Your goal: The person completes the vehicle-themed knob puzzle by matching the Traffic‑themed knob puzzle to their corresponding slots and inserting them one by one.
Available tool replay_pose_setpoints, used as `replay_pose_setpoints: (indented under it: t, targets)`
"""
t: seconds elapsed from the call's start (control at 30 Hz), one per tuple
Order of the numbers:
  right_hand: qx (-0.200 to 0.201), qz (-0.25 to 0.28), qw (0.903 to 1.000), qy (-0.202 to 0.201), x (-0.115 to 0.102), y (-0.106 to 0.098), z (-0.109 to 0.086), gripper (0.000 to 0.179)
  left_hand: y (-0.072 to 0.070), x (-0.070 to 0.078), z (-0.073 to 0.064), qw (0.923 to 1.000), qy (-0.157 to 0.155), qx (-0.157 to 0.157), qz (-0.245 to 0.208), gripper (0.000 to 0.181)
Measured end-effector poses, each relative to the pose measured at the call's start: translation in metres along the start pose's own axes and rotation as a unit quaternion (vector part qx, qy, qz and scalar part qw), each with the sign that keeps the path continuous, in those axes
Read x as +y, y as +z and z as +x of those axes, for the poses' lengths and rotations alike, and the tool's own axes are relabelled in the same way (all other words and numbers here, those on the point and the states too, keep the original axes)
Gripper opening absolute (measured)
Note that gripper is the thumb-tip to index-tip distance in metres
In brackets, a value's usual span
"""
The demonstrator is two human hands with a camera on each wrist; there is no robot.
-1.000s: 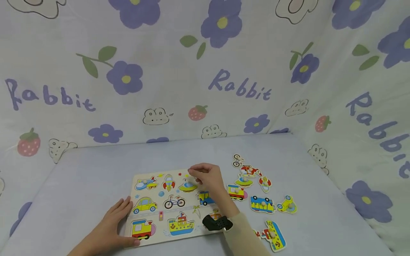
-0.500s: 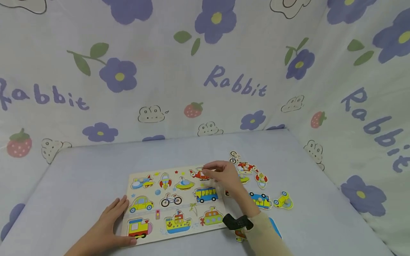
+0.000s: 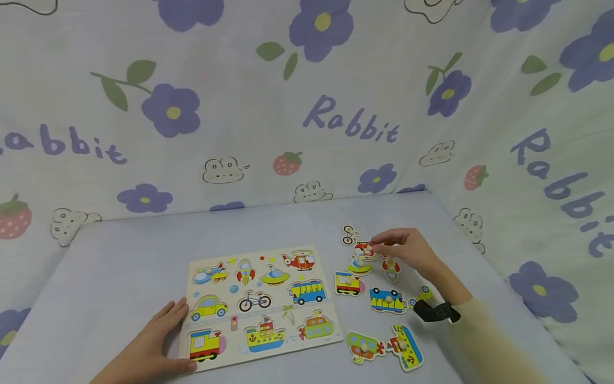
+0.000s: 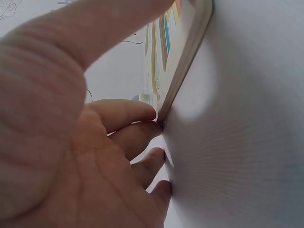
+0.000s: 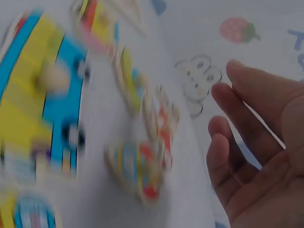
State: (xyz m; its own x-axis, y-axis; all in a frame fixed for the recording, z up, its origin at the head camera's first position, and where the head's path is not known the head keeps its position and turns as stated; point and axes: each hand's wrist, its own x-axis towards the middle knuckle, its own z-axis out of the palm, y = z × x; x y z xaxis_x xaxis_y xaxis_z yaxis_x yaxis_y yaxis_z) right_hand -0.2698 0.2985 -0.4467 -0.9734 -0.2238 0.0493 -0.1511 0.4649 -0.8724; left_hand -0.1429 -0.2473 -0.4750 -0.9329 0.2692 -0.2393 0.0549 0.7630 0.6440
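Observation:
A wooden peg-puzzle board printed with vehicles lies on the table. My left hand lies along its left edge, fingertips touching the side and thumb at the near corner. The left wrist view shows fingers against the board's edge. An airplane piece with a knob sits in the top-left slot. My right hand hovers over the loose pieces, thumb and forefinger nearest the red helicopter piece and the rocket piece. Nothing is between its fingers in the right wrist view.
Right of the board lie a bicycle piece, saucer piece, train piece, bus piece, submarine piece and ship piece. The wrist strap partly hides a yellow car piece. A printed cloth hangs behind.
My right hand has moved right, from above the board's top slots to over the loose pieces. My left hand has stayed at the board's edge. The head view has shifted slightly.

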Motion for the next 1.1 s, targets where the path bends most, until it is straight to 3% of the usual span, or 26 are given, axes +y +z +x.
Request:
replay_pose_setpoints:
  t: [0.13,0.27,0.47,0.63,1.1]
  targets:
    - [-0.033,-0.050,0.9981,0.015,0.024,-0.023,-0.009,0.026,0.001,0.001,0.000,0.9996,0.021,0.017,0.009,0.123]
    - [-0.063,-0.047,0.9963,0.035,0.042,-0.038,-0.016,0.026,0.001,0.001,0.000,0.9987,0.038,0.029,0.014,0.121]
    - [-0.103,-0.026,0.9943,0.003,0.049,-0.043,-0.014,0.026,-0.001,0.000,-0.001,0.9991,0.030,0.029,0.008,0.119]
    - [-0.127,-0.017,0.9918,0.000,0.054,-0.042,-0.008,0.028,-0.001,-0.001,-0.003,0.9994,0.020,0.029,0.000,0.120]
    - [-0.118,-0.042,0.9921,0.009,0.065,-0.038,-0.005,0.022,-0.001,-0.005,0.000,0.9992,0.021,0.035,0.005,0.121]
